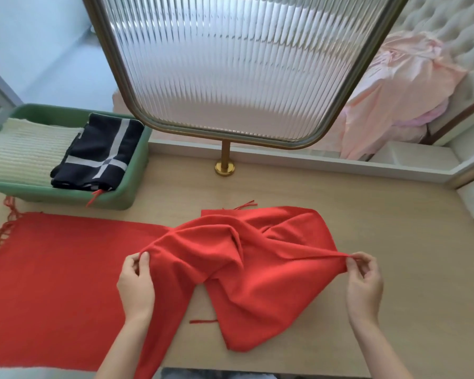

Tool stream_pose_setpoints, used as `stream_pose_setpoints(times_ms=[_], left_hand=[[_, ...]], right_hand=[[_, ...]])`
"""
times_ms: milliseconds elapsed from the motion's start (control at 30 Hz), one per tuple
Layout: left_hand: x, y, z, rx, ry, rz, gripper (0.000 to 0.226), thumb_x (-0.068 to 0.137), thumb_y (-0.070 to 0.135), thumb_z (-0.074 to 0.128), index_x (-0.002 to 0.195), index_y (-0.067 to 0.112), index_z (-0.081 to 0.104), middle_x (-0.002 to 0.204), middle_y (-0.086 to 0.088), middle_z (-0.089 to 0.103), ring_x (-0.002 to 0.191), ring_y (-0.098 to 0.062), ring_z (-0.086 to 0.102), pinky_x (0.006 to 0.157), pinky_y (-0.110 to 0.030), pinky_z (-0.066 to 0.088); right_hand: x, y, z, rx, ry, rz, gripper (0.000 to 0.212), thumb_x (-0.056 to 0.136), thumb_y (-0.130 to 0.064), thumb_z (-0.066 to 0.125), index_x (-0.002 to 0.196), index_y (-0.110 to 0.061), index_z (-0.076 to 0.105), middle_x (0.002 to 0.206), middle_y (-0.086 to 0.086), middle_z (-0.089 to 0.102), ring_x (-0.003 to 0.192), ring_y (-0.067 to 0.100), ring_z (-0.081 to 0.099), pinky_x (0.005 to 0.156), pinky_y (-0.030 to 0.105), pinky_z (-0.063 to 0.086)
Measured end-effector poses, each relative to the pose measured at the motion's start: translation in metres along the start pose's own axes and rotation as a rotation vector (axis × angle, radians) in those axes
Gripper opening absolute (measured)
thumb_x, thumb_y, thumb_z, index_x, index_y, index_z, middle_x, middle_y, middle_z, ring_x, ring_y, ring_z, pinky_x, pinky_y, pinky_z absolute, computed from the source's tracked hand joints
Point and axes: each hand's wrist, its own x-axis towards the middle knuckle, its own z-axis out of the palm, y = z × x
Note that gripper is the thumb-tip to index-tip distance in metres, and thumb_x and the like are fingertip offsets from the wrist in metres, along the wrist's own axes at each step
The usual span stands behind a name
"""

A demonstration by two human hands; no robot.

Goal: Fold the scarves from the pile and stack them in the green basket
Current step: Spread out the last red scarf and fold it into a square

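A long red scarf (pixel 52 269) with fringe lies across the wooden table (pixel 394 242). Its left part is spread flat; its right part is bunched and lifted. My left hand (pixel 136 285) pinches a raised fold near the middle. My right hand (pixel 364 283) pinches the scarf's right corner, pulling the cloth taut between the two hands. The green basket (pixel 132 170) stands at the back left. It holds a folded cream knitted scarf (pixel 22 151) and, to its right, a folded black scarf with white stripes (pixel 99 154).
A ribbed glass screen (pixel 236 67) on a brass post (pixel 225 160) rises at the table's back edge. Pink bedding (pixel 394 86) lies beyond on the right. A loose red thread (pixel 203 321) rests on the table near me.
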Motion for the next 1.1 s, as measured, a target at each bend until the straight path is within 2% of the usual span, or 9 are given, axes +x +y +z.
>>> stream_pose_setpoints(times_ms=[100,233,333,433,567,667,833,967,1100], left_hand=[[-0.01,0.001,0.004,0.051,-0.071,0.002,0.014,0.099,0.018,0.051,0.091,0.008,0.058,0.084,-0.007,0.061,0.082,-0.024,0.054,0.073,-0.032,0.033],[-0.03,-0.01,0.011,0.163,-0.199,0.01,0.019,0.097,0.019,0.053,0.081,0.013,0.06,0.077,-0.006,0.064,0.078,-0.029,0.057,0.069,-0.038,0.036],[-0.044,-0.016,0.014,0.245,-0.264,0.024,0.026,0.097,0.022,0.055,0.071,0.018,0.059,0.069,-0.005,0.064,0.075,-0.034,0.059,0.067,-0.044,0.04],[-0.05,-0.018,0.019,0.397,-0.199,0.081,0.014,0.093,0.02,0.06,0.091,0.007,0.065,0.091,-0.012,0.066,0.092,-0.036,0.059,0.077,-0.044,0.044],[-0.045,-0.013,0.036,0.534,-0.127,0.308,0.049,0.085,0.015,0.071,0.125,-0.005,0.053,0.129,-0.021,0.052,0.121,-0.037,0.048,0.104,-0.048,0.038],[-0.037,0.002,0.054,0.544,-0.137,0.425,0.057,0.08,0.011,0.076,0.13,-0.003,0.051,0.131,-0.022,0.053,0.124,-0.038,0.048,0.105,-0.051,0.038],[-0.02,0.01,0.089,0.61,-0.236,0.492,0.057,0.08,0.014,0.075,0.132,0.005,0.054,0.131,-0.016,0.057,0.126,-0.034,0.051,0.108,-0.056,0.033],[-0.011,0.02,0.122,0.62,-0.313,0.521,0.054,0.087,0.022,0.068,0.138,0.013,0.05,0.142,-0.008,0.049,0.138,-0.025,0.038,0.116,-0.049,0.02],[0.0,0.032,0.151,0.648,-0.445,0.49,0.065,0.093,0.024,0.058,0.15,0.021,0.028,0.155,-0.002,0.029,0.146,-0.016,0.019,0.119,-0.039,0.007]], right_hand=[[0.007,0.007,-0.015,-0.135,-0.093,-0.035,0.022,0.09,-0.004,0.06,0.085,-0.026,0.058,0.085,0.003,0.061,0.082,0.01,0.056,0.075,0.019,0.043],[-0.002,0.052,-0.034,-0.639,-0.334,-0.045,0.015,0.08,-0.013,0.074,0.073,-0.026,0.069,0.078,-0.004,0.065,0.086,0.022,0.051,0.088,0.036,0.035],[-0.005,0.067,-0.043,-0.618,-0.333,0.101,0.012,0.087,-0.017,0.067,0.078,-0.02,0.073,0.086,0.0,0.07,0.094,0.026,0.056,0.089,0.04,0.04],[0.014,0.069,-0.029,-0.562,-0.234,0.14,0.01,0.089,-0.015,0.066,0.094,-0.009,0.07,0.097,0.012,0.068,0.099,0.035,0.055,0.089,0.041,0.04],[0.053,0.065,0.01,-0.59,-0.308,0.162,0.039,0.087,-0.019,0.068,0.12,0.0,0.06,0.122,0.02,0.06,0.117,0.037,0.049,0.1,0.037,0.033],[0.078,0.058,0.041,-0.634,-0.369,0.18,0.053,0.088,-0.025,0.067,0.134,-0.005,0.05,0.134,0.017,0.054,0.127,0.035,0.04,0.105,0.034,0.029],[0.1,0.04,0.09,-0.58,-0.505,0.127,0.059,0.086,-0.021,0.069,0.139,-0.01,0.047,0.135,0.015,0.054,0.13,0.031,0.039,0.107,0.033,0.03],[0.1,0.034,0.127,-0.616,-0.599,0.028,0.057,0.084,-0.02,0.07,0.137,-0.015,0.05,0.132,0.012,0.055,0.126,0.029,0.04,0.105,0.03,0.03],[0.098,0.034,0.153,-0.751,-0.646,-0.06,0.063,0.085,-0.03,0.068,0.143,-0.023,0.042,0.132,0.01,0.048,0.127,0.027,0.04,0.104,0.033,0.032]])
